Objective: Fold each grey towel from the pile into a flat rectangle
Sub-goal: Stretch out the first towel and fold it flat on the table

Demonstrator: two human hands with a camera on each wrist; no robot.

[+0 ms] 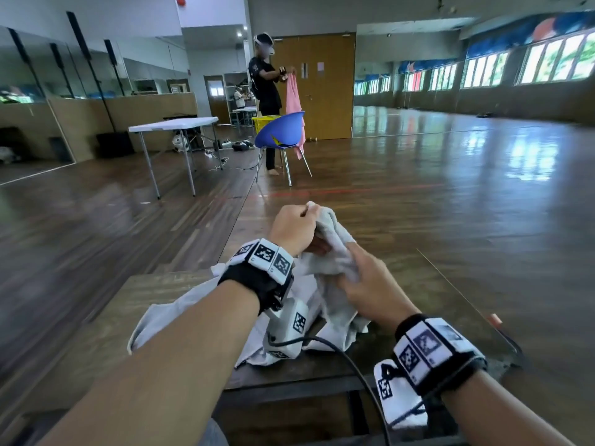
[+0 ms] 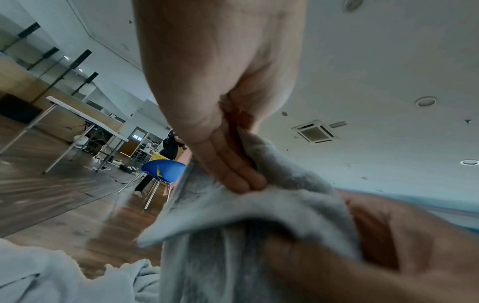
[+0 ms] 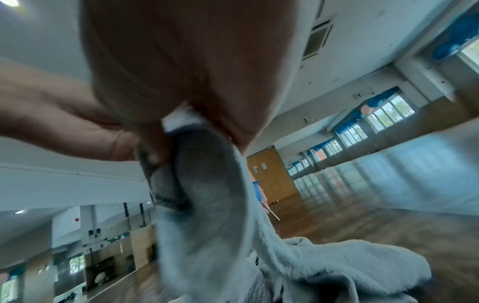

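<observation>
Both hands (image 1: 325, 252) grip 1 grey towel (image 1: 335, 249) above the table (image 1: 161, 284)

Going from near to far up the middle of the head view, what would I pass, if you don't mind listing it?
Dark wooden table → crumpled grey towel gripped by left hand and right hand → blue plastic chair → person in black holding a pink cloth → brown wooden door.

No readable text, label or number anywhere.

Right hand (image 1: 363, 284) fingertips — buried in the grey towel (image 1: 335, 252); left hand (image 1: 291, 226) fingertips hidden likewise. Tabletop (image 1: 154, 284) partly covered — near edge behind forearms.
</observation>
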